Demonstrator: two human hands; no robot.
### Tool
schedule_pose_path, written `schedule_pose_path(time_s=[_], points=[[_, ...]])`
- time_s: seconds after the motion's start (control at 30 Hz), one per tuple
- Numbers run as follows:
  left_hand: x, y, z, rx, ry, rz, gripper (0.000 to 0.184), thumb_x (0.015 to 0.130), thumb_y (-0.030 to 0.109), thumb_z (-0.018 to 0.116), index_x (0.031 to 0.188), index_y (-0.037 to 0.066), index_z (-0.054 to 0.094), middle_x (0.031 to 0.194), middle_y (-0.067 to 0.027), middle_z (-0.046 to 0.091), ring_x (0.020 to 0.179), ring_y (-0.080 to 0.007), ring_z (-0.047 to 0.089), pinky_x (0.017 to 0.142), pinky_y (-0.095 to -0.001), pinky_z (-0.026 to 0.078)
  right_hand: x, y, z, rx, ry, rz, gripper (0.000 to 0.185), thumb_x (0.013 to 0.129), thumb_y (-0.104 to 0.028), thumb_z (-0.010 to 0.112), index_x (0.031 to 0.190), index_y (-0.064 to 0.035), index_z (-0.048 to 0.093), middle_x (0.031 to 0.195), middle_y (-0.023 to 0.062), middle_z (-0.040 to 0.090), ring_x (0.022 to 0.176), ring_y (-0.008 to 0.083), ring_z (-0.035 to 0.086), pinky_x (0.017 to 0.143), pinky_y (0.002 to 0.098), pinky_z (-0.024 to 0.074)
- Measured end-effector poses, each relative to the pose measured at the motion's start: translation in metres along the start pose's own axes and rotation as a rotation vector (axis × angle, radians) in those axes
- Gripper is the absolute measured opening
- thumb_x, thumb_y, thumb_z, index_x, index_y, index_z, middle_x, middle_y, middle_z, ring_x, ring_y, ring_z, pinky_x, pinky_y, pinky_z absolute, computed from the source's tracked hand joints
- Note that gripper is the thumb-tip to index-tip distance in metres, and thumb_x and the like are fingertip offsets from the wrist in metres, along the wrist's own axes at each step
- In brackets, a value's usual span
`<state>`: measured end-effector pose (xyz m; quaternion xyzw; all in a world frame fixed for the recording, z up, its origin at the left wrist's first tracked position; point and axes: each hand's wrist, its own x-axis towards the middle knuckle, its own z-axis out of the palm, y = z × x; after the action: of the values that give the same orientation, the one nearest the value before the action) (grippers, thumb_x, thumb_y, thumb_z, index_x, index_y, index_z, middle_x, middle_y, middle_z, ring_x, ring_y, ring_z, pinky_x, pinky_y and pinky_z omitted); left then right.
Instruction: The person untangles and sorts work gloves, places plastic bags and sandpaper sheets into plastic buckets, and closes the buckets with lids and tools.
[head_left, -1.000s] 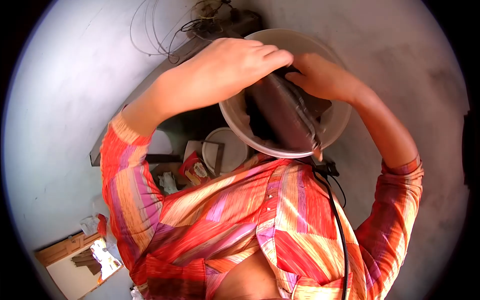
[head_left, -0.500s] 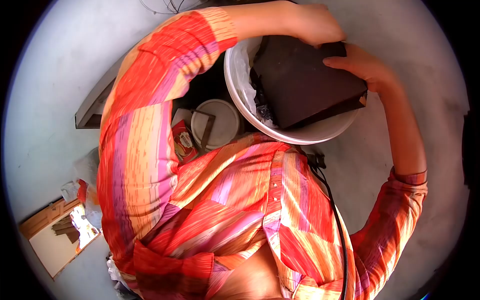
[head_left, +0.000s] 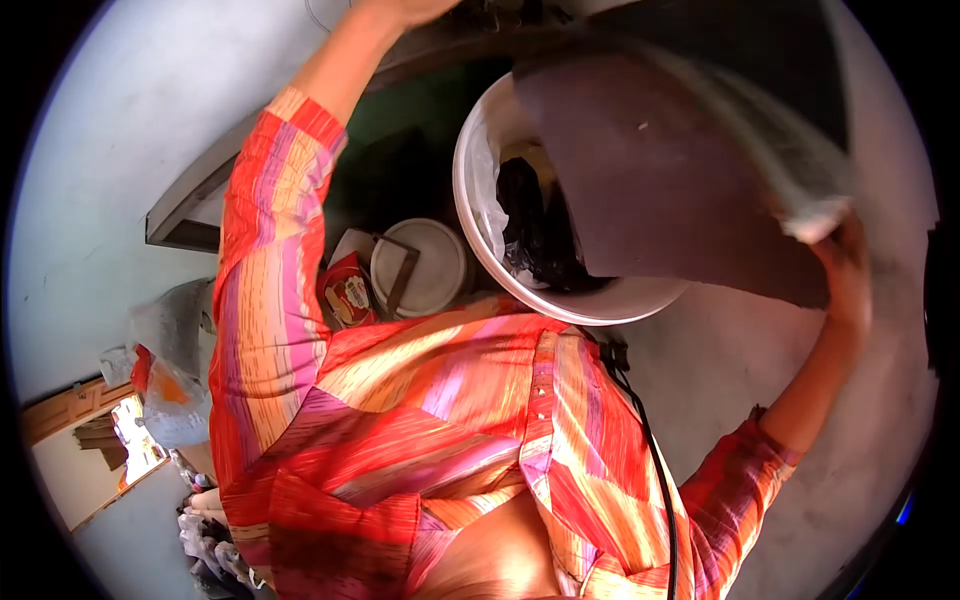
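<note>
A large dark brown, flat case or folded sheet (head_left: pixel 660 170) spreads over the right part of a white bucket (head_left: pixel 477 235). My right hand (head_left: pixel 845 250) is closed on its lower right edge, beside a blurred pale fold. Black plastic (head_left: pixel 540 225) and a whitish plastic liner (head_left: pixel 485 190) show inside the bucket. At the top edge of the view, my left hand (head_left: pixel 420 8) is away from the case and mostly cut off, its fingers unclear.
Left of the bucket are a round pale lid (head_left: pixel 425 265) and a red packet (head_left: pixel 347 292). Plastic bags (head_left: pixel 175 400) hang at the left. A black cable (head_left: pixel 655 450) runs down my shirt. Dark clutter (head_left: pixel 510 15) lies at the top.
My left hand has let go of the case and moved left and up. My right hand has moved right and down with it; the case now spreads wider, uncovering more black plastic.
</note>
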<state>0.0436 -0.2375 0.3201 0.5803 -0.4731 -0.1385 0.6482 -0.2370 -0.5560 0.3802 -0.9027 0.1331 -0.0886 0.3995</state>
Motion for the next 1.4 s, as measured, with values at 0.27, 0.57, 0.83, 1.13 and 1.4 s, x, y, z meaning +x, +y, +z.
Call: schedule_pose_path(time_s=[0.27, 0.57, 0.83, 1.13, 1.4], points=[[-0.046, -0.043, 0.029, -0.811, -0.066, -0.25, 0.069, 0.087, 0.053, 0.042, 0.134, 0.003, 0.034, 0.135, -0.0115, 0.04, 0.124, -0.0247, 0.038, 0.103, -0.0399, 0.029, -0.012, 0.032, -0.027, 0.659, 0.321, 0.142, 0.041, 0.078, -0.017, 0.07, 0.109, 0.0025, 0.052, 0.102, 0.0086, 0.058, 0.09, 0.0154, 0.055, 0.083, 0.0251, 0.0425], [-0.068, -0.045, 0.062, -0.384, -0.005, -0.541, 0.022, 0.084, 0.017, 0.06, 0.099, 0.003, 0.052, 0.094, -0.0028, 0.059, 0.082, -0.0115, 0.058, 0.067, -0.0238, 0.048, -0.024, 0.031, 0.047, 0.529, 0.031, 0.379, 0.058, 0.078, -0.018, 0.067, 0.124, 0.0076, 0.042, 0.116, 0.0164, 0.053, 0.1, 0.022, 0.054, 0.086, 0.0309, 0.0426], [-0.054, -0.032, 0.102, 0.334, -0.03, -0.634, 0.063, 0.081, 0.01, 0.06, 0.131, -0.009, 0.025, 0.129, -0.023, 0.039, 0.121, -0.0275, 0.039, 0.102, -0.0326, 0.031, -0.011, 0.085, 0.082, 0.573, -0.299, 0.548, 0.057, 0.08, -0.023, 0.063, 0.124, 0.0058, 0.041, 0.113, 0.0156, 0.054, 0.096, 0.0213, 0.055, 0.08, 0.0342, 0.0462], [-0.067, 0.037, 0.087, 0.578, 0.033, -0.486, 0.082, 0.08, 0.012, 0.061, 0.138, -0.008, 0.007, 0.139, -0.0265, 0.025, 0.13, -0.0295, 0.028, 0.107, -0.032, 0.023, -0.029, 0.049, 0.092, 0.278, -0.389, 0.492, 0.057, 0.081, -0.028, 0.062, 0.125, 0.0014, 0.042, 0.114, 0.0124, 0.054, 0.1, 0.022, 0.054, 0.078, 0.0361, 0.0474], [-0.067, -0.033, 0.09, 1.093, -0.199, -0.553, 0.079, 0.078, 0.008, 0.057, 0.135, -0.012, 0.006, 0.124, -0.0365, 0.038, 0.114, -0.0412, 0.045, 0.096, -0.0383, 0.038, 0.036, 0.075, 0.128, -0.185, -0.71, 0.502, 0.05, 0.081, -0.027, 0.061, 0.114, 0.0084, 0.05, 0.104, 0.0172, 0.06, 0.091, 0.0256, 0.059, 0.075, 0.0365, 0.0481]])
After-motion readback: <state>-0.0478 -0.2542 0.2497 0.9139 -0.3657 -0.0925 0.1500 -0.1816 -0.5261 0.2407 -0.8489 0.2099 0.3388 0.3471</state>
